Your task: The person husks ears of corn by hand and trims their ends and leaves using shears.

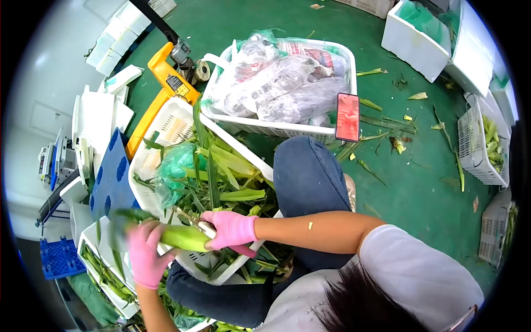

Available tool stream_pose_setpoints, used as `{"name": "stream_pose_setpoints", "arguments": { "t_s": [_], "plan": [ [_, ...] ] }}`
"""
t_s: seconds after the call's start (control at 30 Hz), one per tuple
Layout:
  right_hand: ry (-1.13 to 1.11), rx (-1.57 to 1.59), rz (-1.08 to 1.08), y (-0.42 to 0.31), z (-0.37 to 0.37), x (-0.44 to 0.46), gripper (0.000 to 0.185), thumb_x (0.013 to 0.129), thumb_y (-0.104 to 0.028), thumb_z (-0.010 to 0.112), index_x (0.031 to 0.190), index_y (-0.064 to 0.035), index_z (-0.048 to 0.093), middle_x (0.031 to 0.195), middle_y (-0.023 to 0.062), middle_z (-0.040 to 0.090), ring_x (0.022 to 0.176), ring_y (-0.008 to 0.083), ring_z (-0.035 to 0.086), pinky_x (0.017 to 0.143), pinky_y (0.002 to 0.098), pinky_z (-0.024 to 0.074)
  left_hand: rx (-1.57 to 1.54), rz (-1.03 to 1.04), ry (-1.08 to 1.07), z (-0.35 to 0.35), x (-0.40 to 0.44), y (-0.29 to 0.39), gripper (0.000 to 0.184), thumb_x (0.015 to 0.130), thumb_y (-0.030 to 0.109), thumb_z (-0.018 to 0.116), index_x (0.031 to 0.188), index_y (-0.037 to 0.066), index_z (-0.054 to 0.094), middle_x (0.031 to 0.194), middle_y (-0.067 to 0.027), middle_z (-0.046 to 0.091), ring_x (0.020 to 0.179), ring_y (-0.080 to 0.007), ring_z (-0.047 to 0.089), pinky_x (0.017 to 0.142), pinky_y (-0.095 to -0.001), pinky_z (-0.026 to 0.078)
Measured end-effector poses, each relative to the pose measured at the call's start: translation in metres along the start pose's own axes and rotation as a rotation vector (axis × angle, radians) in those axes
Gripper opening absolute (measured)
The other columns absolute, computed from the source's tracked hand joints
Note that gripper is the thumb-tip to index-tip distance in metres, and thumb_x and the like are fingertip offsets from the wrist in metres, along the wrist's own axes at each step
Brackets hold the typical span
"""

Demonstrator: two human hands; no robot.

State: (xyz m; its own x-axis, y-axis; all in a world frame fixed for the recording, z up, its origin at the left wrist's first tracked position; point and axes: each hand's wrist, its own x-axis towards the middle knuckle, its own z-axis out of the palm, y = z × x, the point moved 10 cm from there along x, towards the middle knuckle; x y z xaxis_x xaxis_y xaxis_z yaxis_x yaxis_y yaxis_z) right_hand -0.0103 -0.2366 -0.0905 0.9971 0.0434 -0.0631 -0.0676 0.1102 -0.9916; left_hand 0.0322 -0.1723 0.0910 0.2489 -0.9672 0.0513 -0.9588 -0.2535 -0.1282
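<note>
My left hand (pixel 146 255), in a pink glove, is closed around the leafy end of a green ear of corn (pixel 185 237). Its husk leaves blur beyond my fingers. At the ear's other end is my gloved right hand (pixel 229 228), closed, with its fingers against the corn. From under that hand sticks a dark pink handle (pixel 244 251), apparently a knife's; the blade is hard to make out. Below both hands stands a white crate (pixel 145 145) of husk leaves (pixel 232 171), with a crumpled green plastic bag (pixel 178 171) among them.
A white basket (pixel 265 123) full of clear plastic bags stands ahead, a phone (pixel 347 117) at its corner. Beside it is a yellow pallet jack (pixel 157 77). Leaf scraps lie on the green floor (pixel 409 182). Another white box (pixel 94 238) of green stalks sits at the left.
</note>
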Motion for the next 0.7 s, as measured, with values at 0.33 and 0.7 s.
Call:
{"name": "stream_pose_setpoints", "arguments": {
  "t_s": [0.33, 0.7],
  "plan": [
    [0.002, 0.101, 0.052, -0.003, 0.01, -0.016, 0.054, 0.082, -0.014, 0.064, 0.134, -0.0055, 0.05, 0.09, 0.014, 0.069, 0.054, 0.0254, 0.068, 0.057, 0.0389, 0.0572, -2.264, -0.894, 0.947, 0.189, -0.085, -0.03, 0.067, 0.098, 0.057, 0.055, 0.148, 0.014, 0.047, 0.144, -0.009, 0.056, 0.129, -0.0268, 0.056, 0.111, -0.0452, 0.045],
    [0.222, -0.519, 0.002, -0.02, -0.034, -0.005, 0.073, 0.071, -0.032, 0.085, 0.129, 0.0004, 0.054, 0.113, 0.0162, 0.064, 0.103, 0.0304, 0.064, 0.094, 0.0404, 0.051, -1.901, -0.953, 0.574, 0.15, -0.141, -0.062, 0.062, 0.093, 0.035, 0.07, 0.141, 0.004, 0.046, 0.106, -0.0096, 0.064, 0.087, -0.0222, 0.066, 0.078, -0.0377, 0.057]
  ]
}}
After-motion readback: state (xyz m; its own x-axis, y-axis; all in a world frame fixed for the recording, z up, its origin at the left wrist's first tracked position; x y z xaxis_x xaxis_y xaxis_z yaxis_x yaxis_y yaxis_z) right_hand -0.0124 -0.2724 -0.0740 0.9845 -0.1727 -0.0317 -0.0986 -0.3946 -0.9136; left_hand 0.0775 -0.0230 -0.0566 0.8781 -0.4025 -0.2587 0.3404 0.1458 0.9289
